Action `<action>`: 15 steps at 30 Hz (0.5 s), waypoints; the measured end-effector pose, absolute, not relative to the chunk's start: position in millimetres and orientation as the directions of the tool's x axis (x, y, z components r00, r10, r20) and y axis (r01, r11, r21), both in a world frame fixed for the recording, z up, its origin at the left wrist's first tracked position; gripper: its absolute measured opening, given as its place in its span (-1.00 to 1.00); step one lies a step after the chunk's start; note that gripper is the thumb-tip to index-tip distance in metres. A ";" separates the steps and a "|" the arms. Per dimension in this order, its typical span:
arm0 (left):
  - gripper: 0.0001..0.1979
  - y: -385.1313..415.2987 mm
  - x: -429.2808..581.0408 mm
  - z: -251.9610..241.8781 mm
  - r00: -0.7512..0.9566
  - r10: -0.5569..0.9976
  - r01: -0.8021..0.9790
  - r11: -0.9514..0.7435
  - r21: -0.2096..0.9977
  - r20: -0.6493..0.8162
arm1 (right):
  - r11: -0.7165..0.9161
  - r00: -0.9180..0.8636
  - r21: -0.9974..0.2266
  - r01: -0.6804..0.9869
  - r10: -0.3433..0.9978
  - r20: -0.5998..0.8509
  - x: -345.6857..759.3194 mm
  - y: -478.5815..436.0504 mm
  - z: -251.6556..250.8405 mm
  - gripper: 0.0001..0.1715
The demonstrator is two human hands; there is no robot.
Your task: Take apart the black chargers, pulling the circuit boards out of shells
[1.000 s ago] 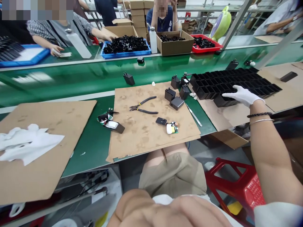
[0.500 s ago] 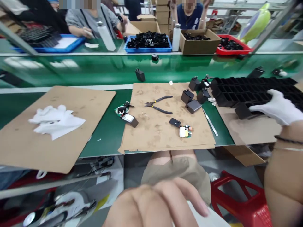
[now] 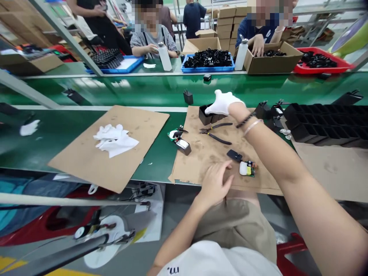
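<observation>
My right hand (image 3: pixel 225 103), in a white glove, grips a black open-topped plastic case (image 3: pixel 204 115) over the back of the middle cardboard sheet (image 3: pixel 195 168). A second dark case seems to sit right beside it, partly under the hand. Bare, my left hand (image 3: pixel 216 181) rests at the sheet's front edge with thumb and fingers apart, holding nothing. Between the hands lie diagonal cutters (image 3: pixel 220 133) with their handles spread. Close to my left fingers are a black cover plate (image 3: pixel 234 155) and a small circuit board (image 3: pixel 247 168). An opened charger (image 3: pixel 183 145) with its board out lies left.
Rows of black cases (image 3: pixel 324 122) stand at right, with black plug chargers (image 3: pixel 263 110) beside them. White gloves (image 3: pixel 115 138) lie on the left cardboard. Across the green belt (image 3: pixel 138 90) are a blue tray (image 3: pixel 207 69), a cardboard box (image 3: pixel 270 64), a red tray (image 3: pixel 342 67) and co-workers.
My right hand has moved from the case rows at right to the middle sheet, bringing black casing with it. My left hand has gone from near the camera to the sheet's front edge.
</observation>
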State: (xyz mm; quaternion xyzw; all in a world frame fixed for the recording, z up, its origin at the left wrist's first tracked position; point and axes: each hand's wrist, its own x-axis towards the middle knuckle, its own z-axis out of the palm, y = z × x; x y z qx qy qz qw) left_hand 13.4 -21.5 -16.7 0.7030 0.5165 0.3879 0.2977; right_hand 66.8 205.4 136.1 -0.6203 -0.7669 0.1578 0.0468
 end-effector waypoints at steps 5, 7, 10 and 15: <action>-0.62 -21.3 12.4 -17.5 0.172 0.943 0.509 -0.333 0.793 0.286 | 0.120 -0.179 -0.274 0.954 0.963 -0.202 23.4 238.7 106.5 0.24; -0.62 -20.7 10.9 -17.5 0.173 0.941 0.492 -0.338 0.802 0.290 | 0.123 -0.189 -0.286 0.950 0.958 -0.214 28.7 244.7 107.3 0.28; -0.60 -19.7 8.9 -14.6 0.204 0.941 0.437 -0.336 0.834 0.272 | 0.141 -0.235 -0.369 0.919 0.946 -0.224 50.3 250.7 116.1 0.20; -0.66 -18.4 6.0 -8.1 0.235 0.942 0.320 -0.309 0.896 0.241 | 0.148 -0.259 -0.475 0.868 0.950 -0.177 88.4 251.3 118.4 -0.07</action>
